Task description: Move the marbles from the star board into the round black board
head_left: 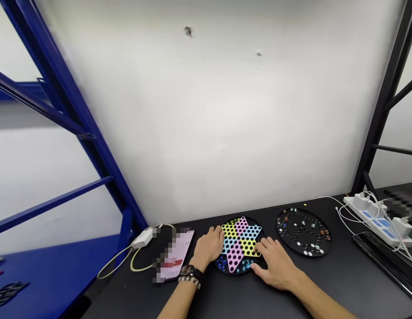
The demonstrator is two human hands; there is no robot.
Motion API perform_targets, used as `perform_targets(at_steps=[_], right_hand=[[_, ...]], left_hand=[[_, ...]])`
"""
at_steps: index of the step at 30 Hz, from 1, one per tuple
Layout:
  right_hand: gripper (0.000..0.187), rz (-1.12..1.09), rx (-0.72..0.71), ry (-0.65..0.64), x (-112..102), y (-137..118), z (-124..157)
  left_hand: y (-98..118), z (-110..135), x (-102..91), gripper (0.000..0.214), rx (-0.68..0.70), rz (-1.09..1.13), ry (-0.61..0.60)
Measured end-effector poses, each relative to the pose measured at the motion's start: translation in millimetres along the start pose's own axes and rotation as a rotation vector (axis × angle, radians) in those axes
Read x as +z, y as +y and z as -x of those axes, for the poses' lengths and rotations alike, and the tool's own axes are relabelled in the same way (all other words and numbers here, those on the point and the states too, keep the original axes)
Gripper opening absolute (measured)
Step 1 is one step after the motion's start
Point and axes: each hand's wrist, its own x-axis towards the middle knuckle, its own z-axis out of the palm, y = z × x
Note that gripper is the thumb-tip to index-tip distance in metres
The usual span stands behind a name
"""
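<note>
A star-shaped Chinese checkers board (235, 246) in pink, yellow and blue, full of holes, lies over a round black tray (228, 271). Blue marbles (221, 264) show in the tray beneath its lower edge. My left hand (209, 246) is closed at the board's left side, its fingers together and bent over the edge. My right hand (276, 265) holds the right side, fingertips on a yellow point and thumb lower down by the tray rim. The undersides of both hands are hidden.
A second round black board (304, 232) with marbles lies to the right. Beyond it are a white power strip (378, 221) with cables and a dark phone (385, 261). A tablet-like screen (175, 256) and a white adapter (142, 238) lie left. A white wall (219, 133) rises behind.
</note>
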Motion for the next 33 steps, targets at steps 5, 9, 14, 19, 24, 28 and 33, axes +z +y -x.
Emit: perform_targets(at_steps=[5,9,14,19,24,28,33], right_hand=[[0.020,-0.022,0.009,-0.009,-2,-1,1],[0.019,-0.063,0.018,-0.020,-4,-2,2],[0.016,-0.089,0.019,-0.023,-4,-2,2],[0.018,-0.074,0.028,-0.014,0,1,1],[0.017,-0.085,0.040,-0.014,-1,1,0],[0.016,-0.098,0.041,-0.014,-2,1,2],[0.019,-0.305,0.066,0.075,0,3,-4]], left_hand=[[-5,0,-0.6,0.039,0.137,-0.045,-0.031],[-6,3,-5.6,0.037,0.140,-0.049,-0.042],[-5,4,-9.4,0.041,0.110,-0.028,-0.021],[-5,0,-5.7,0.053,-0.045,0.064,0.037],[-9,-2,-2.8,0.056,-0.100,0.164,0.041],[-12,-2,-6.2,0.055,-0.161,0.251,0.110],[4,1,-26.5,0.054,-0.170,0.436,0.233]])
